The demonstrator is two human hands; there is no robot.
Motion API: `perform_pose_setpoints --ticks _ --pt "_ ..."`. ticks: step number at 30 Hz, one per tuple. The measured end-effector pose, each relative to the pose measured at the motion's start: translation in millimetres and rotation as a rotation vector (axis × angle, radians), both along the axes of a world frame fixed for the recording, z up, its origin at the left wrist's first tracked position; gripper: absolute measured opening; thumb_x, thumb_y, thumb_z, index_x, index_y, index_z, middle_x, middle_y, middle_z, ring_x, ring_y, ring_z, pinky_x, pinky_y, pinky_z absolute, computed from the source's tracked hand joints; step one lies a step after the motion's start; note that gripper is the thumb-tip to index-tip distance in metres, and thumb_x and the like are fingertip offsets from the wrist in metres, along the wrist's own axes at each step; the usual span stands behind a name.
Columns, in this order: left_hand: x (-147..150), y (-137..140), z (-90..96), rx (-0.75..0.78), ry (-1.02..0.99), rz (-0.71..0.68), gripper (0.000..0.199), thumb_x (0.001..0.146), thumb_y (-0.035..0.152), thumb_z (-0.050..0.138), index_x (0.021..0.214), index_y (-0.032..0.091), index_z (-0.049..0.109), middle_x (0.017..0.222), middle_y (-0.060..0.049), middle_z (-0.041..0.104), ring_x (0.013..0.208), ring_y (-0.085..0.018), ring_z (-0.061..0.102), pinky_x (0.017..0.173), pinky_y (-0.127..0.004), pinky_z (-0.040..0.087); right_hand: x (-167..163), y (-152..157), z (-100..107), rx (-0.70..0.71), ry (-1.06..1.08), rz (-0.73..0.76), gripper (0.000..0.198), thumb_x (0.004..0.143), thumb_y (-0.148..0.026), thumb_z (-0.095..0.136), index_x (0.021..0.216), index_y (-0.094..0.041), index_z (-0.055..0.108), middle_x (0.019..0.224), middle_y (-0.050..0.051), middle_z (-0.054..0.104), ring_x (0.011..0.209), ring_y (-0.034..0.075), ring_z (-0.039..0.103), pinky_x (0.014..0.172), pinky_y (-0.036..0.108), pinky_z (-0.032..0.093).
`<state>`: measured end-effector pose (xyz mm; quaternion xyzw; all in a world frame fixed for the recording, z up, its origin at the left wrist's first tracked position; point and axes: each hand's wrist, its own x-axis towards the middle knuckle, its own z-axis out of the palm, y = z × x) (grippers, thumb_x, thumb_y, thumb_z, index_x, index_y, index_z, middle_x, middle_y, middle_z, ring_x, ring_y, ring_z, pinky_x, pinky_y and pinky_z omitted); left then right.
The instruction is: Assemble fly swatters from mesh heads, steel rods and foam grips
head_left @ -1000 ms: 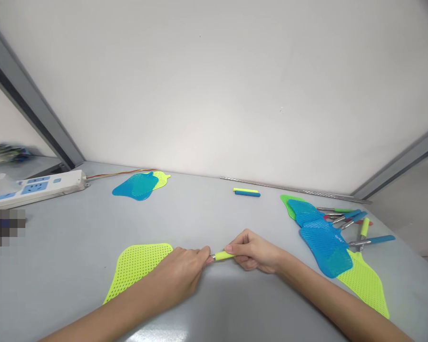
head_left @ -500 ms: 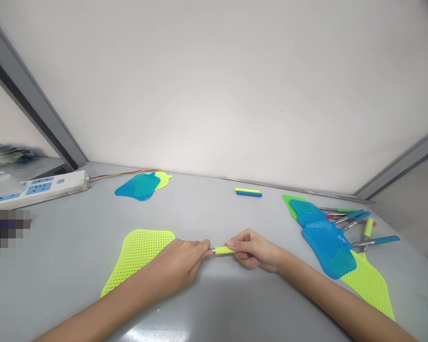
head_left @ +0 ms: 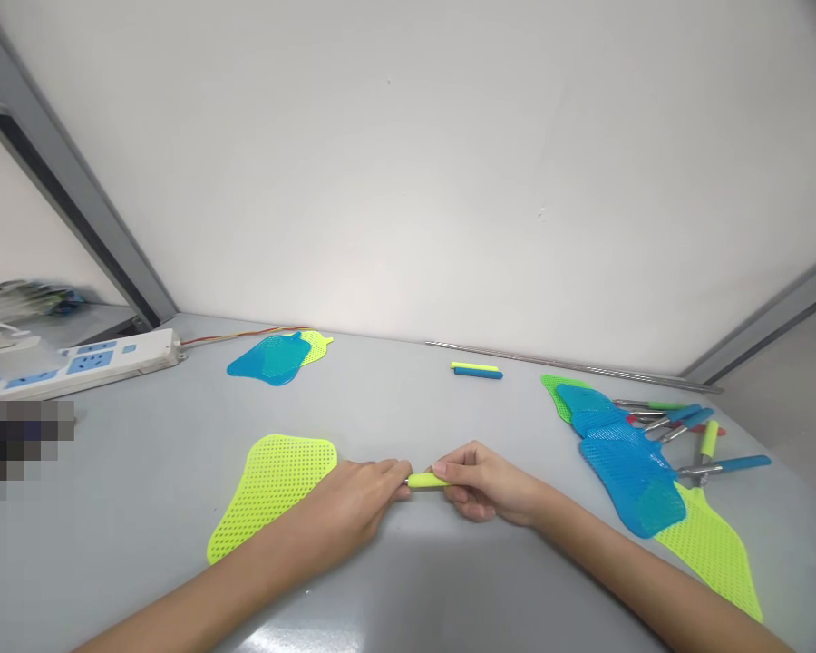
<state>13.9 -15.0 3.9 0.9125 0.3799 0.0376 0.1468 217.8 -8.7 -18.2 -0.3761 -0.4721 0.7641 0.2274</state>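
Observation:
A yellow mesh swatter head (head_left: 272, 485) lies flat on the grey table (head_left: 142, 472) in front of me. My left hand (head_left: 354, 503) rests over its narrow end and pinches the short metal rod there. My right hand (head_left: 482, 481) grips a yellow handle (head_left: 427, 481) whose end meets the left fingertips. Both hands sit low on the table, almost touching each other.
A blue and a yellow swatter head (head_left: 276, 356) lie at the back left, beside a white power strip (head_left: 82, 363). Two loose grips (head_left: 476, 370) lie at the back middle. On the right is a pile of swatter heads (head_left: 629, 462) and metal handles (head_left: 694, 431).
The two hands have come closer together, and the bare metal between the yellow handle and my left fingers has all but vanished. The view has shifted slightly.

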Motion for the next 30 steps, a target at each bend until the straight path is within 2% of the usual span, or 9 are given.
perform_pose_setpoints --ticks 5,17,30 --pt "0.0 -0.4 -4.9 0.006 -0.008 -0.01 0.022 0.087 0.021 0.025 0.079 0.02 0.045 0.073 -0.001 0.058 0.063 -0.016 0.055 0.054 -0.025 0.03 -0.9 -0.3 -0.5 -0.007 0.007 -0.007 0.028 0.072 -0.039 0.054 0.064 -0.012 0.049 0.049 -0.005 0.04 0.033 0.002 0.034 0.029 0.017 0.015" --pt "-0.9 -0.9 2.5 -0.108 -0.047 0.046 0.029 0.088 0.031 0.021 0.077 0.02 0.045 0.069 0.0 0.057 0.061 -0.015 0.054 0.054 -0.024 0.033 -0.5 0.4 -2.5 0.015 0.023 -0.001 0.028 0.073 -0.039 0.053 0.068 -0.012 0.051 0.051 -0.004 0.043 0.033 0.003 0.037 0.028 0.017 0.017" --pt "-1.6 0.5 0.0 -0.166 -0.092 0.063 0.033 0.088 0.034 0.019 0.079 0.02 0.048 0.069 -0.001 0.055 0.063 -0.015 0.053 0.057 -0.024 0.035 0.0 1.7 -1.9 0.015 0.022 0.008 0.028 0.072 -0.04 0.054 0.068 -0.012 0.052 0.051 -0.004 0.044 0.034 0.004 0.039 0.028 0.017 0.019"
